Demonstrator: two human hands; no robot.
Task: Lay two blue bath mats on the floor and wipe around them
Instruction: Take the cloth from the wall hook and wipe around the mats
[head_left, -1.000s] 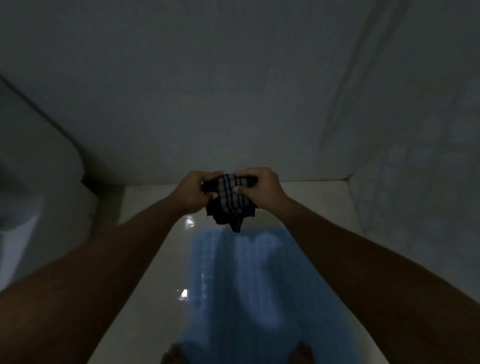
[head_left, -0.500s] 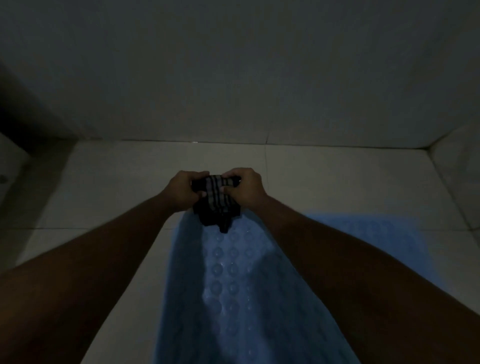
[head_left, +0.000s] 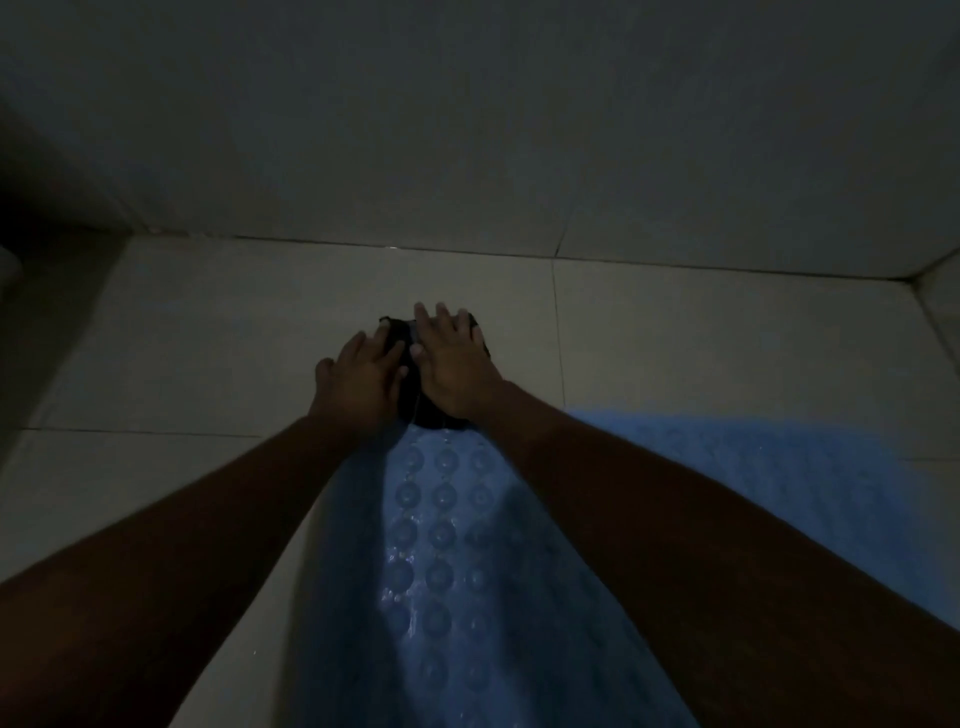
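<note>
Pressing a dark cloth (head_left: 434, 415) flat to the tiled floor (head_left: 208, 338), right at the far end of a blue bath mat (head_left: 441, 545).

The left hand (head_left: 363, 379) and right hand (head_left: 452, 364) lie on it side by side, fingers straight and spread, gripping nothing. The mat's round bumps catch the light between the forearms; a second blue mat (head_left: 779, 467) lies to its right. Pale tiles run to a plain wall (head_left: 467, 130), all dim.

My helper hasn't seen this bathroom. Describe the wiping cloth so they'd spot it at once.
Find the pale tiled floor below the wall. At the far end of the studded blue mat, left hand and right hand press a small cloth flat. It alone is dark.
</note>
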